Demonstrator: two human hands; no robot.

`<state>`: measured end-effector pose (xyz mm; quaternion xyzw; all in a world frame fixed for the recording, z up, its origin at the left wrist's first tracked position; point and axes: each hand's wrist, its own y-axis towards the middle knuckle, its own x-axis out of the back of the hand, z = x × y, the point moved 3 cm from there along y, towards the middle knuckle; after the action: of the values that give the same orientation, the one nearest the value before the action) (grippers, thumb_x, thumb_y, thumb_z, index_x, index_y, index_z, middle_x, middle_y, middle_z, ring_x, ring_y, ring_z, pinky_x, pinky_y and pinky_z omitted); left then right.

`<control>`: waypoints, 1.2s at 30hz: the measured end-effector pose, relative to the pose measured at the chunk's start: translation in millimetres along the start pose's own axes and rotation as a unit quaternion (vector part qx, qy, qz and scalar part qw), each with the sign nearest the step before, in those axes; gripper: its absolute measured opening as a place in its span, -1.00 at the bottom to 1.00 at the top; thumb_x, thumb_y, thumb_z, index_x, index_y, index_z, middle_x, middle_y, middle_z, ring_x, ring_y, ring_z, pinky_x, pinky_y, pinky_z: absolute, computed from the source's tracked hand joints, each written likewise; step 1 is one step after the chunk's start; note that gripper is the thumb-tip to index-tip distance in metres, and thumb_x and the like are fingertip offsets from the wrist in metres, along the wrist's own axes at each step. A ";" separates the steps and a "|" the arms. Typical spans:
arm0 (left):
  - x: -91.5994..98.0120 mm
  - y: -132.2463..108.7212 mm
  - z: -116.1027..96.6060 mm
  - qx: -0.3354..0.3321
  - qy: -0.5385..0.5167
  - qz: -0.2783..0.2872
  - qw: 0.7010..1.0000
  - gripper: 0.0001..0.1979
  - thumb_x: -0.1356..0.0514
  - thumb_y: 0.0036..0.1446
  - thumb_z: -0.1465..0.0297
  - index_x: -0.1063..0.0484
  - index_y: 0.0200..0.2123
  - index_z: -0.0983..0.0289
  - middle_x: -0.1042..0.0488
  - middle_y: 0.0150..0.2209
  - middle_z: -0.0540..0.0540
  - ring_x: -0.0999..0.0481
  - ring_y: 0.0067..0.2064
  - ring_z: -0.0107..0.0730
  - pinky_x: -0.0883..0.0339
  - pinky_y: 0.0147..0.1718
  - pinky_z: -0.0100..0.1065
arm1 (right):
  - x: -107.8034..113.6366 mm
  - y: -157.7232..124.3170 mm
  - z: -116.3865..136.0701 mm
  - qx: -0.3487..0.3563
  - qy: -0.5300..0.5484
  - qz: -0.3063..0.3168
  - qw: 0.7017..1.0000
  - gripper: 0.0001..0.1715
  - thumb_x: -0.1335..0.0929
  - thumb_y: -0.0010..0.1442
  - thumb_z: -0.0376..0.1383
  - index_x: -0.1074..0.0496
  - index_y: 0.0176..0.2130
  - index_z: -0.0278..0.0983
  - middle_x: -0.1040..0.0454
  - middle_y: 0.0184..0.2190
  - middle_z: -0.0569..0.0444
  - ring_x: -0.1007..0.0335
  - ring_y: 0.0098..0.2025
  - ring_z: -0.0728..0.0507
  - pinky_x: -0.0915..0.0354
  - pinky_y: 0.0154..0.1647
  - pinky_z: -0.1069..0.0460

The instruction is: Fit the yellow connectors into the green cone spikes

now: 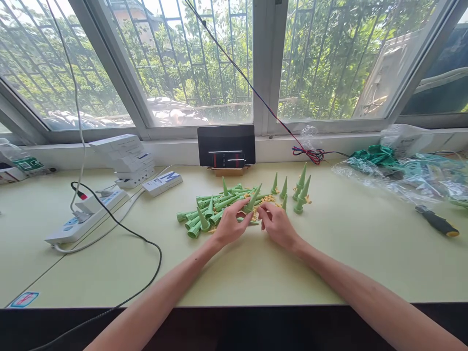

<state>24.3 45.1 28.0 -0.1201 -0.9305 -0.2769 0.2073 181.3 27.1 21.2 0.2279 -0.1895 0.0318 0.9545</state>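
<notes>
My left hand is closed around the lower part of a pale green pointed cone, which stands tilted with its tip up. Close beside it, my right hand has its fingers pinched near the cone's base; what they hold, if anything, is too small to make out. Under and behind my left hand lies a pile of green tubes with some cones among them. Small yellow pieces are scattered just beyond my hands. Several more green cones stand upright to the right, some with yellow bits at their sides.
A tablet leans at the window behind the pile. On the left are a power strip, a black cable, stacked white boxes and a single box. Plastic bags and a black-handled tool lie right.
</notes>
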 end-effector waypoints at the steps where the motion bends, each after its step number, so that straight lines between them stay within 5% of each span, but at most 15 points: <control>1: -0.3 0.0 2.0 0.008 -0.005 -0.004 1.000 -0.56 -0.21 0.21 0.31 -0.41 0.14 0.32 -0.53 0.01 0.25 -0.59 -0.20 -0.26 -0.59 -0.20 -0.22 | 0.5 0.3 -0.1 0.004 -0.006 -0.004 1.000 -0.62 -0.20 0.38 -0.08 -0.33 -0.37 -0.25 -0.39 -0.49 0.10 -0.32 -0.54 -0.04 -0.25 -0.49 0.05; 8: -2.0 -0.8 9.2 0.039 -0.030 -0.020 0.999 -0.56 -0.24 0.20 0.23 -0.45 0.09 0.32 -0.61 -0.27 0.15 -0.61 -0.29 -0.23 -0.60 -0.32 -0.24 | 1.6 0.5 1.4 0.067 -0.049 -0.033 0.996 -0.73 -0.24 0.36 -0.16 -0.42 -0.13 -0.27 -0.52 -0.25 -0.06 -0.42 -0.39 -0.11 -0.34 -0.41 0.01; 15: 0.8 1.2 10.8 0.070 -0.059 -0.051 0.994 -0.57 -0.27 0.16 0.22 -0.48 0.02 0.34 -0.62 -0.24 0.18 -0.61 -0.29 -0.23 -0.53 -0.40 -0.32 | 0.7 -1.3 1.1 0.116 -0.100 -0.018 0.988 -0.71 -0.25 0.32 -0.33 -0.36 0.03 -0.25 -0.47 -0.10 -0.11 -0.43 -0.39 -0.10 -0.40 -0.36 -0.03; 21: 0.7 -0.3 14.8 0.100 -0.073 -0.051 0.991 -0.50 -0.27 0.14 0.19 -0.46 0.06 0.38 -0.51 -0.45 0.06 -0.41 -0.55 -0.44 -0.38 -0.59 -0.38 | 1.6 -0.3 0.8 0.139 -0.136 -0.016 0.981 -0.76 -0.23 0.33 -0.38 -0.39 -0.03 -0.26 -0.44 -0.13 -0.10 -0.43 -0.31 -0.13 -0.39 -0.32 -0.01; 28: -1.8 -1.3 14.3 0.106 -0.083 -0.036 0.990 -0.44 -0.28 0.13 0.16 -0.46 0.07 0.44 -0.38 -0.52 0.00 -0.37 -0.54 -0.49 -0.35 -0.58 -0.43 | 3.3 -2.4 3.6 0.173 -0.219 -0.024 0.960 -0.82 -0.24 0.35 -0.38 -0.44 -0.18 -0.27 -0.45 -0.26 -0.03 -0.40 -0.33 -0.11 -0.33 -0.32 0.02; 36: -1.9 -2.0 14.5 0.100 -0.073 -0.031 0.992 -0.44 -0.29 0.13 0.16 -0.47 0.09 0.42 -0.48 -0.44 0.09 -0.44 -0.48 -0.40 -0.43 -0.53 -0.38 | 3.0 -3.8 2.4 0.176 -0.233 -0.019 0.956 -0.80 -0.26 0.35 -0.40 -0.47 -0.21 -0.26 -0.48 -0.24 -0.03 -0.45 -0.25 -0.11 -0.34 -0.28 0.06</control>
<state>20.6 51.4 15.2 -0.0899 -0.9696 -0.1789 0.1409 183.8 22.6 22.7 0.3965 -0.3939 -0.0072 0.8292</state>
